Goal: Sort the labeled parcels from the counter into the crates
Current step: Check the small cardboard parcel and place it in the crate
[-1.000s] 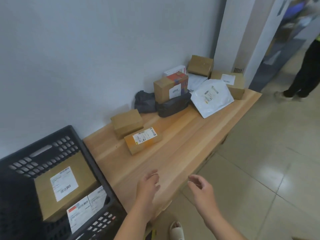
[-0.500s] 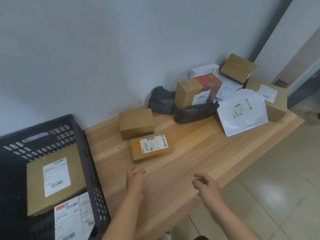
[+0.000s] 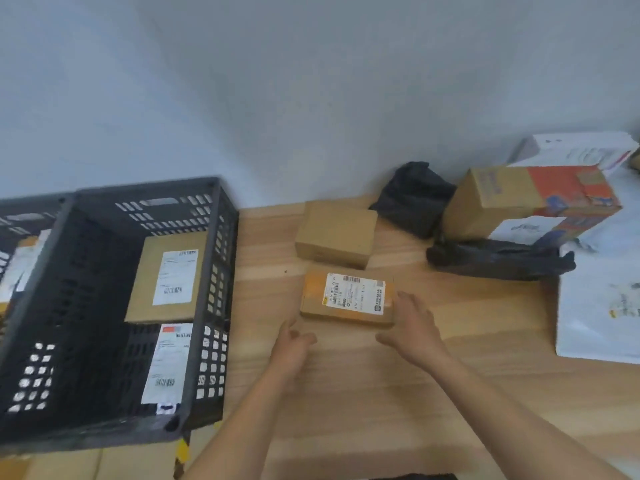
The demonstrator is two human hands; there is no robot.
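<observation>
A small orange-brown labeled parcel (image 3: 347, 298) lies flat on the wooden counter (image 3: 398, 382). My right hand (image 3: 410, 323) is open with its fingers at the parcel's right end. Just short of the parcel's near left corner, my left hand (image 3: 292, 346) is open and holds nothing. A black crate (image 3: 214, 258) stands at the counter's left end with a brown labeled box (image 3: 166, 282) and a flat white-labeled parcel (image 3: 166, 365) inside.
Behind the parcel sits a plain brown box (image 3: 336, 233). To the right are a black bag (image 3: 412, 197), a long black bag (image 3: 498, 259), a brown and orange box (image 3: 530, 202), a white box (image 3: 575, 150) and a white mailer (image 3: 599, 313). A second crate (image 3: 20, 216) is at far left.
Both hands have moved forward to the small labeled parcel, the right hand reaching its right end. The view has swung left and down, closer to the counter.
</observation>
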